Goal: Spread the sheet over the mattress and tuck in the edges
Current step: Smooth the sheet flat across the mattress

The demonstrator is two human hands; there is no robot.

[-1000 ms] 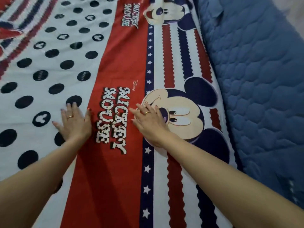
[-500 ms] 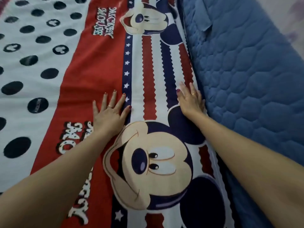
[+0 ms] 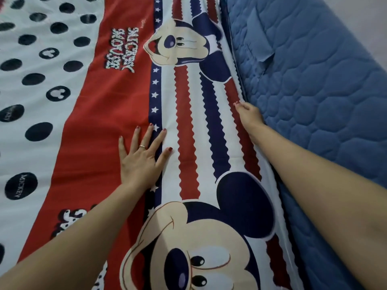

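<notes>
Across the bed, the sheet [image 3: 188, 130] is being seen laid flat and smooth, a thin printed cotton-like cloth: white with black dots on the left, a solid red band with cartoon lettering, a navy strip of white stars, then scalloped red and navy stripes and big cartoon mouse faces. It is covering the top of the mattress [image 3: 318, 97], whose blue quilted side, stitched in rounded hexagon-like pads, is being left bare along the right.

The sheet is being pressed by the left hand [image 3: 139, 162], palm down, fingers straight and fanned wide over the red band and the star strip; nothing is being held in that grip. A thin ring [image 3: 142, 146] is being worn on one finger, and the nails are being shown painted dark red.

At the sheet's right edge, where cloth is meeting quilting, the right hand [image 3: 250, 118] is being kept with its fingers curled down into the seam. The fingertips are being hidden behind the knuckles and the fold, so it cannot be told whether the hem is being pinched or only pushed.

A loose blue flap [image 3: 258, 40] on the quilting is being cut by shadow. Both forearms are being cropped at the frame's lower edge.
</notes>
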